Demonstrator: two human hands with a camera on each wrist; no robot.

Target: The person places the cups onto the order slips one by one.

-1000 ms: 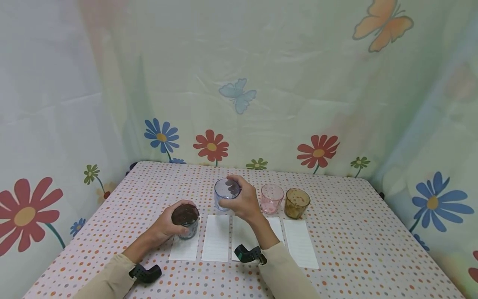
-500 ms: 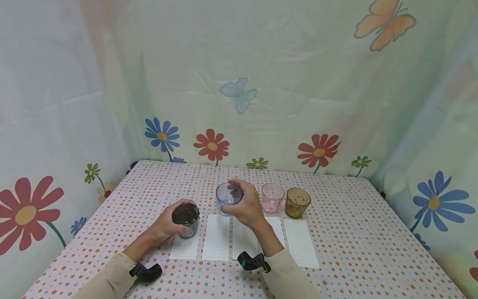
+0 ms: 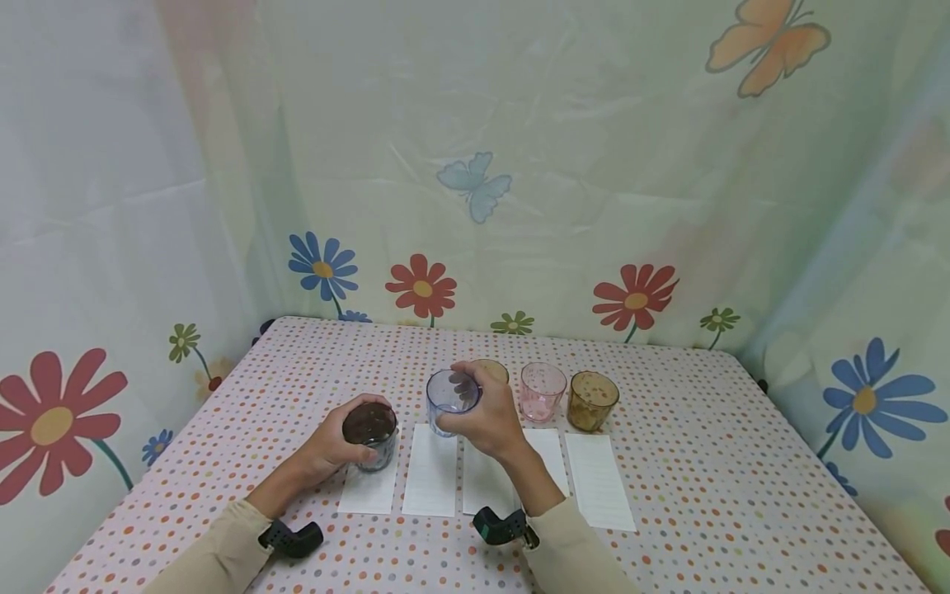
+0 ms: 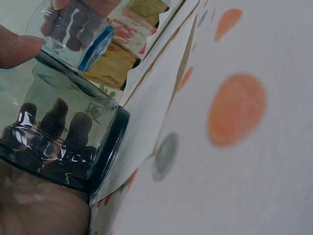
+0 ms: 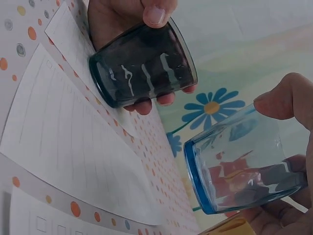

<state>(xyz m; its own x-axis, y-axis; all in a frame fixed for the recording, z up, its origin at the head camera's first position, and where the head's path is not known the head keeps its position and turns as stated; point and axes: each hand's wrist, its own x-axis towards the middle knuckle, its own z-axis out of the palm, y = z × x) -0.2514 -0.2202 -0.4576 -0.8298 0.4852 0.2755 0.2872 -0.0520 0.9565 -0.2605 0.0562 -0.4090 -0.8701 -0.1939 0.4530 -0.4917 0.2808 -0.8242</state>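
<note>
My left hand [image 3: 326, 450] grips a dark grey-teal glass [image 3: 380, 452] by its sides, thumb in front and fingers behind. That glass stands upright over the far end of the leftmost white paper strip [image 3: 367, 497]. In my right hand [image 3: 491, 419] is a clear glass with a blue tint [image 3: 442, 406], pinched between thumb and fingers. Its thick blue base [image 5: 195, 174] shows raised off the table in the right wrist view, near the far end of the second paper strip [image 3: 429, 487]. Both glasses look empty.
Beyond my right hand stands a pale yellow glass [image 3: 493, 370], partly hidden. A pink glass [image 3: 542, 396] and an amber glass [image 3: 591, 404] stand to its right. More paper strips, including the rightmost strip [image 3: 601, 487], lie in a row on the dotted tablecloth [image 3: 712, 462].
My right hand has brought the blue-tinted glass slightly nearer to me, uncovering part of the pale yellow glass behind. My left hand keeps its hold on the dark glass in the same place.
</note>
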